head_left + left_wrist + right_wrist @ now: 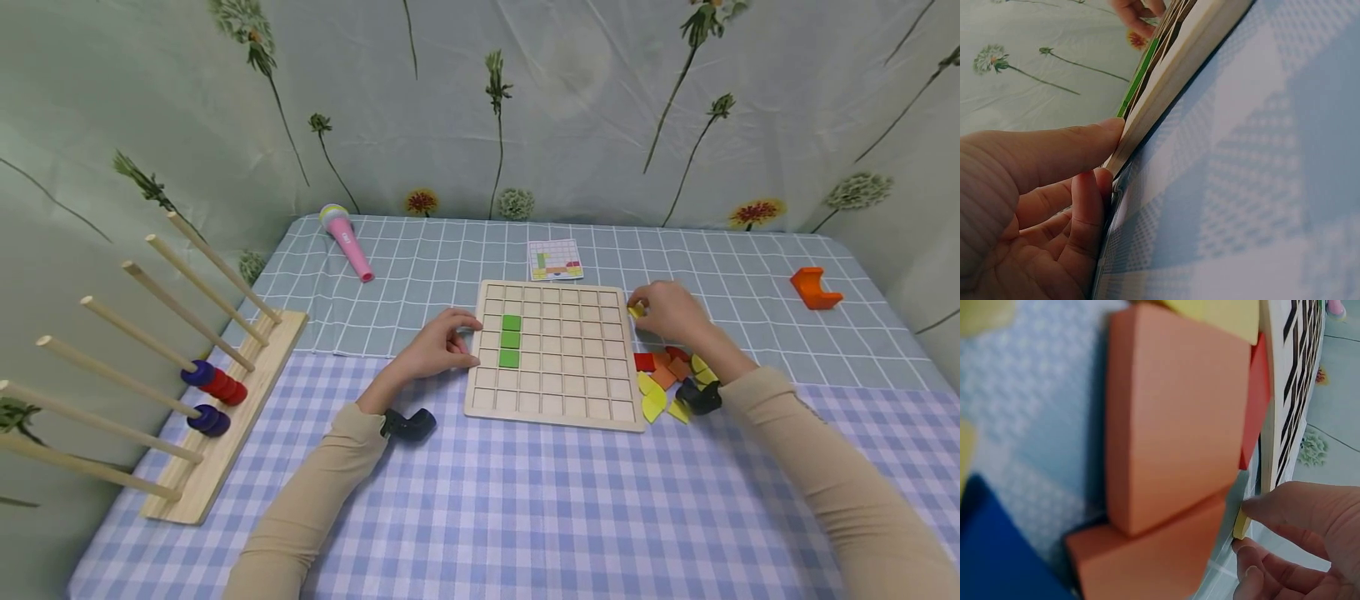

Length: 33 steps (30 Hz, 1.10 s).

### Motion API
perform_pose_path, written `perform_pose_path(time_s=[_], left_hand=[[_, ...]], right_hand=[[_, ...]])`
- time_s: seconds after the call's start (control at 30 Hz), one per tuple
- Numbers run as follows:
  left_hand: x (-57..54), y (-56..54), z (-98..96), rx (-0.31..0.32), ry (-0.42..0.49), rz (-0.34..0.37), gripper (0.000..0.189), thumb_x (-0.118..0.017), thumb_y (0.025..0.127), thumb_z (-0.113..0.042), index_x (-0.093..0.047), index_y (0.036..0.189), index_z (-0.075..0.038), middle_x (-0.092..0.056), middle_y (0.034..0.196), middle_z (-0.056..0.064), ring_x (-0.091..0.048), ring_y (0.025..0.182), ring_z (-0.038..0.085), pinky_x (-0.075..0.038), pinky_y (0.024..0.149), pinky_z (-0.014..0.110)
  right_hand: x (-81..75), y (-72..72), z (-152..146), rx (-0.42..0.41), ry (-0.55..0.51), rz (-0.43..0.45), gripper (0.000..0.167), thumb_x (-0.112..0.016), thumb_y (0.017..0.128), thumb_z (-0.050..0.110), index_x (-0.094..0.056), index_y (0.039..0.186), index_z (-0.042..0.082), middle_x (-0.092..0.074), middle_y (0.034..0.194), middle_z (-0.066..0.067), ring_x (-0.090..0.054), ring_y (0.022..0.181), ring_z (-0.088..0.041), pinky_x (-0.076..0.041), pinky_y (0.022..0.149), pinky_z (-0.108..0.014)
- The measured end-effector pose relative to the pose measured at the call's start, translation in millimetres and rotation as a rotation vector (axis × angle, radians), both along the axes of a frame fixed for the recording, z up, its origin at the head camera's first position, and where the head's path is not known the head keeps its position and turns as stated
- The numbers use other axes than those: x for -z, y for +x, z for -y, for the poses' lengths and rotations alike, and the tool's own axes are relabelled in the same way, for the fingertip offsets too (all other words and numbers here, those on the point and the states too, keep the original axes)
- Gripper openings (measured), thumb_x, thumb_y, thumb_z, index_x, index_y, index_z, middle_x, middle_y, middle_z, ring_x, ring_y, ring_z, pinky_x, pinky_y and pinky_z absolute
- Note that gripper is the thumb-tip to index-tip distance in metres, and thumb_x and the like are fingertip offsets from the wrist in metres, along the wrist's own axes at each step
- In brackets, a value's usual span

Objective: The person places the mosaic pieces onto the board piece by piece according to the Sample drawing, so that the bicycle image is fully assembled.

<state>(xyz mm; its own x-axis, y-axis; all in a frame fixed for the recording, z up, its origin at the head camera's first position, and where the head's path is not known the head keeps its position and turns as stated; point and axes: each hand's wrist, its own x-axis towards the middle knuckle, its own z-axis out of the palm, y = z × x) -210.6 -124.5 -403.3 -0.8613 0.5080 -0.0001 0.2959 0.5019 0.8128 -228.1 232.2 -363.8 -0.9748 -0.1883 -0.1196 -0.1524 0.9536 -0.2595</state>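
Note:
A square wooden grid board (561, 408) lies flat, with several green tiles (510, 340) in a column near its left side. My left hand (438, 343) holds the board's left edge; in the left wrist view, the thumb (1079, 147) lies against the rim and other fingers curl beside it. Beyond the board's right edge, my right hand (667, 310) pinches a small yellow tile (1242, 523) between thumb and fingers. Loose red, orange and yellow tiles (654, 404) lie right of the board, below that hand. Two orange tiles (1185, 419) fill the right wrist view up close.
A pattern card (555, 259) lies behind the board. At the left stands a wooden peg rack (247, 425) with purple and red rings on some pegs. A pink toy microphone (348, 242) lies at the back left, and an orange curved block (815, 288) sits far right.

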Motion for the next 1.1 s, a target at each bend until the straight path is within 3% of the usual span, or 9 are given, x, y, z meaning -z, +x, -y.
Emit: perform_pose_path(time_s=[0.17,0.4,0.63,0.83,1.1], left_hand=[[-1.7,1.9,-1.0,0.003,0.002,0.003,0.050,-0.074,0.076,-0.004,-0.054,0.122,0.004,-0.041,0.136,0.021,-0.057,0.071,0.006,-0.048,0.064,0.013],[-2.5,2.3,-0.9,0.008,0.008,0.002,0.050,-0.073,0.076,-0.004,-0.054,0.122,0.005,-0.041,0.137,0.022,-0.058,0.071,0.007,-0.048,0.064,0.013],[-0.2,1.4,-0.7,-0.001,0.007,0.007,0.050,-0.073,0.077,-0.004,-0.054,0.122,0.004,-0.041,0.137,0.021,-0.057,0.072,0.006,-0.048,0.064,0.013],[0.0,1.2,0.3,-0.003,0.005,0.012,0.050,-0.073,0.077,-0.004,-0.054,0.123,0.004,-0.042,0.137,0.021,-0.057,0.072,0.006,-0.047,0.064,0.012],[-0.9,0.5,-0.2,0.002,-0.008,0.001,0.050,-0.074,0.076,-0.005,-0.054,0.122,0.004,-0.042,0.136,0.021,-0.058,0.072,0.008,-0.048,0.065,0.013]], right_hand=[[1.3,0.6,0.0,-0.001,0.007,-0.008,0.031,-0.060,0.081,0.007,-0.064,0.110,-0.003,-0.061,0.105,-0.025,-0.051,0.090,-0.033,-0.049,0.079,-0.045],[0.4,0.6,-1.9,0.035,0.006,-0.015,0.031,-0.061,0.086,0.017,-0.064,0.108,-0.004,-0.065,0.094,-0.023,-0.054,0.074,-0.027,-0.045,0.059,-0.029],[1.3,-0.3,-2.6,0.045,-0.001,0.006,0.031,-0.059,0.082,0.008,-0.062,0.110,-0.004,-0.062,0.096,-0.023,-0.052,0.076,-0.028,-0.043,0.060,-0.029],[1.5,-1.6,-2.8,0.027,-0.008,-0.010,0.025,-0.062,0.080,0.008,-0.064,0.102,-0.004,-0.063,0.090,-0.022,-0.052,0.073,-0.026,-0.043,0.059,-0.028],[-4.6,2.3,-1.2,0.037,-0.039,-0.009,0.027,-0.063,0.080,0.008,-0.063,0.105,-0.002,-0.063,0.098,-0.025,-0.053,0.084,-0.032,-0.050,0.071,-0.038]])
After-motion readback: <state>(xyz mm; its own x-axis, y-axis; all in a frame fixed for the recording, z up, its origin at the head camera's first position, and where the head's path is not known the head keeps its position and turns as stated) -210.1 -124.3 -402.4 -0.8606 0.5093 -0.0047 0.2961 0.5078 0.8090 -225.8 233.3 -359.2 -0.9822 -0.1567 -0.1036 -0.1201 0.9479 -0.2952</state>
